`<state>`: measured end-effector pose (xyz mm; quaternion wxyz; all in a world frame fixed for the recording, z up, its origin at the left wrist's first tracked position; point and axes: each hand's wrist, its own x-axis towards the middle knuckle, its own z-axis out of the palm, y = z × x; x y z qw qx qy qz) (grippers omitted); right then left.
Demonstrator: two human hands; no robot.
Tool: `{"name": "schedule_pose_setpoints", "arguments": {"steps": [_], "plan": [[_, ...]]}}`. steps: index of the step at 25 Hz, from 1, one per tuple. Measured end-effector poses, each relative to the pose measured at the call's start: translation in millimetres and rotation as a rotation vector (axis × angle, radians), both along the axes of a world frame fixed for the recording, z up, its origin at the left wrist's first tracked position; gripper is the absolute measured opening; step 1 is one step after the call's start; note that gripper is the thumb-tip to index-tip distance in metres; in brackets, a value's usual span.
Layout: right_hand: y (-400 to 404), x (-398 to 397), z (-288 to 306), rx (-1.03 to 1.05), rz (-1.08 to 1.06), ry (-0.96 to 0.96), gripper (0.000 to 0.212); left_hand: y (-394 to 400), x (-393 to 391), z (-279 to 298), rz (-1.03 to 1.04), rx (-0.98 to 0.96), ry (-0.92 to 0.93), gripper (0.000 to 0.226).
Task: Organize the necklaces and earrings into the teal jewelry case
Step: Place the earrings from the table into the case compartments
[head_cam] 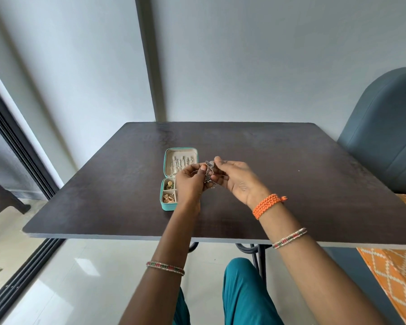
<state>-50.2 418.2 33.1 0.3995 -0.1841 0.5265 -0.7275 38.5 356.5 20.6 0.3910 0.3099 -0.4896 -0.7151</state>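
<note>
The teal jewelry case [165, 160] lies open on the dark table [103, 188], its lid laid flat behind the base. Several thin chains [181, 163] hang inside the lid. Gold earrings [168, 185] fill the left compartments of the base; the right side of the base is hidden behind my left hand. Both hands hover just right of the case, pinching a silver necklace [209, 172] between them. My left hand [191, 181] grips its left part, and my right hand [234, 177] holds its top with thumb and forefinger.
A blue-grey padded chair [384, 127] stands at the table's right side. Orange patterned fabric [396, 266] lies at the lower right. A dark sliding-door frame [21, 146] runs along the left. The table's near edge [220, 240] sits above my knees.
</note>
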Motion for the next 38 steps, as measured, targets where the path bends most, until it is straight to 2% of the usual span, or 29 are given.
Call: {"name": "schedule_pose_setpoints", "arguments": {"steps": [4, 10, 14, 18, 25, 29, 30, 32, 34, 38], "plan": [[-1.6, -3.9, -0.6, 0.081, 0.027, 0.255, 0.009, -4.9, 4.2, -2.1, 0.007, -0.164, -0.107, 0.017], [-13.2, 2.1, 7.8, 0.077, 0.138, 0.426, 0.028, -21.8, 18.4, -0.6, 0.185, -0.45, -0.16, 0.007], [-28.7, 15.9, 2.9, 0.077, 0.106, 0.508, 0.019, -34.5, 36.0, -5.9, 0.166, -0.397, -0.155, 0.011], [-41.8, 26.0, -9.3, 0.122, 0.126, 0.57, 0.015, -44.6, 56.9, -15.8, 0.06, -0.382, -0.181, 0.002], [-52.2, 30.2, -24.8, 0.253, 0.228, 0.588, 0.02, -51.5, 69.8, -31.5, 0.058, -0.307, -0.272, 0.005], [-55.5, 27.0, -27.2, 0.376, 0.245, 0.726, 0.019, -50.7, 68.1, -34.6, 0.045, -0.264, -0.316, 0.002], [-56.1, 26.9, -26.6, 0.402, 0.239, 0.793, 0.018, -49.7, 67.0, -33.2, 0.067, -0.292, -0.363, 0.001], [-56.8, 27.2, -26.5, 0.445, 0.223, 0.919, 0.017, -47.7, 65.2, -30.4, 0.153, -0.451, -0.575, 0.005], [-57.2, 26.9, -29.9, 0.468, 0.2, 0.934, 0.015, -46.0, 65.8, -28.2, 0.201, -0.57, -0.769, 0.008], [-59.0, 26.9, -35.5, 0.464, 0.143, 0.911, 0.012, -42.5, 65.5, -26.7, 0.183, -0.574, -0.78, 0.008]]}}
